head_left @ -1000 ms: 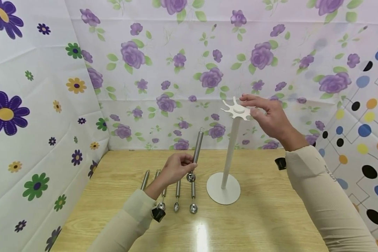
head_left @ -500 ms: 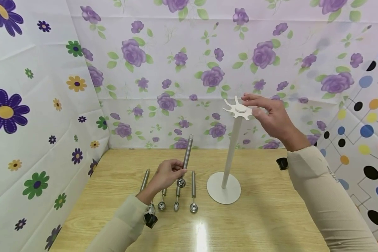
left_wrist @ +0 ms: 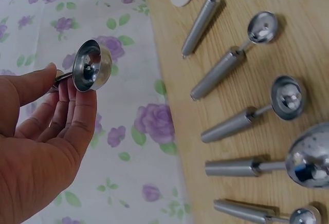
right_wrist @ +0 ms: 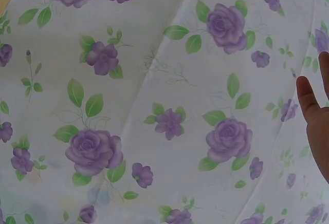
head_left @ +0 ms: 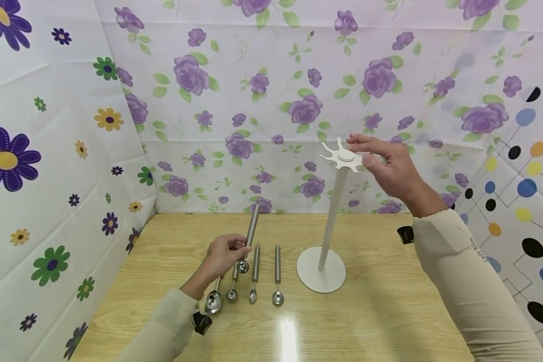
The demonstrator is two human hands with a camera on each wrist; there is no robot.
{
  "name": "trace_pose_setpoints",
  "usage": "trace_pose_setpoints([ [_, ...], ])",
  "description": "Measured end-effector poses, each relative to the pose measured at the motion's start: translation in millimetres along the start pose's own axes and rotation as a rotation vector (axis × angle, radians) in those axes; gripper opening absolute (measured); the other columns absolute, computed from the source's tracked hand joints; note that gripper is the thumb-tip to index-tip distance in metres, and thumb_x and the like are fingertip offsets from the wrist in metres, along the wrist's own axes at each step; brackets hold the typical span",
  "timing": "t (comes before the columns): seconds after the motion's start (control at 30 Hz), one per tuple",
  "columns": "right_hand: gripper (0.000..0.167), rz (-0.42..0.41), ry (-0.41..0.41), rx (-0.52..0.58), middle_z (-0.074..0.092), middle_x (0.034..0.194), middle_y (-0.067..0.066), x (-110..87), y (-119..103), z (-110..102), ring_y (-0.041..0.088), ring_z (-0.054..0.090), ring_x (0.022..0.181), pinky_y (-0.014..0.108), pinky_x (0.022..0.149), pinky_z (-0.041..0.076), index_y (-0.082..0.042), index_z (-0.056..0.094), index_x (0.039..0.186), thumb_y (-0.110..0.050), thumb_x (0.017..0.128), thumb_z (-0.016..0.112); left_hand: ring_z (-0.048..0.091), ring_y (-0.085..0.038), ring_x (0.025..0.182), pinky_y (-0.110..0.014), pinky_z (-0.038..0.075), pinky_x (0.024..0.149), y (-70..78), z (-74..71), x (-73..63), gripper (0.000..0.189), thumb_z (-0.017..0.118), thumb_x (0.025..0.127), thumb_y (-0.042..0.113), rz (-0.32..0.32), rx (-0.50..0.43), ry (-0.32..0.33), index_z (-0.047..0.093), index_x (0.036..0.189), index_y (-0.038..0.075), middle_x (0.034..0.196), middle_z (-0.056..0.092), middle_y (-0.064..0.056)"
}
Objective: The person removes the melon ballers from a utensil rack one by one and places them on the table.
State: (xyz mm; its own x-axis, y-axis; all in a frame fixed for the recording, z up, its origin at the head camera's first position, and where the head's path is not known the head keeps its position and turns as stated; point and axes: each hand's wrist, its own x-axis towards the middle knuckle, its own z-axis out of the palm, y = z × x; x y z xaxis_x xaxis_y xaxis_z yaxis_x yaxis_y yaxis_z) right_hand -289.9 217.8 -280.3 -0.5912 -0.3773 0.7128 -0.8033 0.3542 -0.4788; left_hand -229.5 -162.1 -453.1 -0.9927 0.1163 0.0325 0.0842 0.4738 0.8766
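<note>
In the head view my left hand (head_left: pixel 226 254) holds a steel melon baller (head_left: pixel 252 226) over the left part of the table, its handle pointing up and its scoop end down. The left wrist view shows thumb and fingers pinching it just behind its round, hollow bowl (left_wrist: pixel 92 66). A white stand (head_left: pixel 329 226) with a curved-arm top stands right of it. At that top, my right hand (head_left: pixel 389 166) holds the near right edge between thumb and fingertips. The right wrist view catches only a few fingers (right_wrist: pixel 311 100) of it, with the stand out of sight.
Several steel scoops lie side by side on the wooden table (head_left: pixel 366 322), among them a larger spoon (head_left: pixel 213 301) at left and a small baller (head_left: pixel 278 298) nearest the stand's round base (head_left: pixel 308 271). Floral cloth walls (head_left: pixel 271 115) rise behind and beside.
My left hand has moved left and down with the melon baller, passing over the lying scoops and uncovering those on the right. The right hand stays at the stand's top, almost still.
</note>
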Motion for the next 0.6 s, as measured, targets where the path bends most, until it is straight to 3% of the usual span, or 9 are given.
trace_pose_setpoints([
  [0.27,0.027,0.021,-0.004,-0.004,0.063,0.131,0.02,0.4,-2.6,0.9,0.004,0.05,0.13,0.017,0.103,0.041,0.008,0.069,0.118,0.001,0.099,0.051,0.067,-0.018,0.077,-0.034,0.056,0.065,-17.2,-19.6,-7.0,0.025,0.072,0.093,0.009,-0.044,0.018,0.04,0.07,0.115,-0.003,0.091,0.072,-0.012],
  [0.6,0.028,0.022,-0.006,-0.007,0.062,0.131,0.021,0.4,-2.7,0.7,0.004,0.05,0.13,0.017,0.103,0.041,0.009,0.069,0.118,-0.001,0.1,0.051,0.068,-0.018,0.077,-0.029,0.056,0.065,-36.8,-44.7,-11.0,0.026,0.071,0.094,0.01,-0.096,0.072,0.09,0.069,0.113,-0.007,0.091,0.072,-0.012],
])
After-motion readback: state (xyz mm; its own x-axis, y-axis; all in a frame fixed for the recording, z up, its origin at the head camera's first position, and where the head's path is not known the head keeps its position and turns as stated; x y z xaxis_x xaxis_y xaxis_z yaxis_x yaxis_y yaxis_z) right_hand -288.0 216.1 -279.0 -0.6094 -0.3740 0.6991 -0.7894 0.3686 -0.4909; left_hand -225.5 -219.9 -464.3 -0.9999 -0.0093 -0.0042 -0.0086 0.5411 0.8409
